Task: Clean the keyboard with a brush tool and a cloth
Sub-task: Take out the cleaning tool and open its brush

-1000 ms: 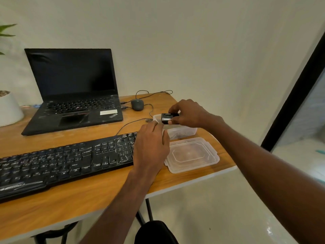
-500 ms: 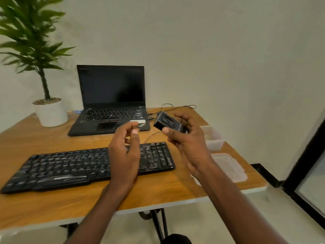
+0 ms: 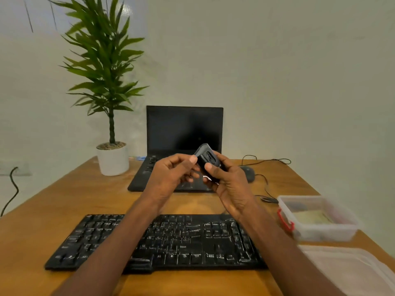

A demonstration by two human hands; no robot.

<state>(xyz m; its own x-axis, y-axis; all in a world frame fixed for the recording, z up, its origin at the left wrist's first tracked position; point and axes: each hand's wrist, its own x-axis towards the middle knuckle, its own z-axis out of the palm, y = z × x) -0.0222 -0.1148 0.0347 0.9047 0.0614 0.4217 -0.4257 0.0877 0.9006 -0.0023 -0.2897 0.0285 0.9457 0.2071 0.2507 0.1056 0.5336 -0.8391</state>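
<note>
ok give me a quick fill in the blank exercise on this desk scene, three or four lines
1. The right hand grips a small black plastic brush tool held above the ____.
2. The long black keyboard lies on the wooden desk, nearer the camera than the black ____.
3. The clear plastic container has a ____ clip on its side.
4. The green plant stands in a ____ pot.

Missing words: desk; laptop; red; white

You have lifted the brush tool (image 3: 207, 161) out of the container (image 3: 316, 218) at the frame's right to its centre. Your left hand (image 3: 171, 178) has left the keyboard (image 3: 192, 238) and its fingers (image 3: 193, 160) now meet the tool, gripped in your right hand (image 3: 229, 181).
</note>
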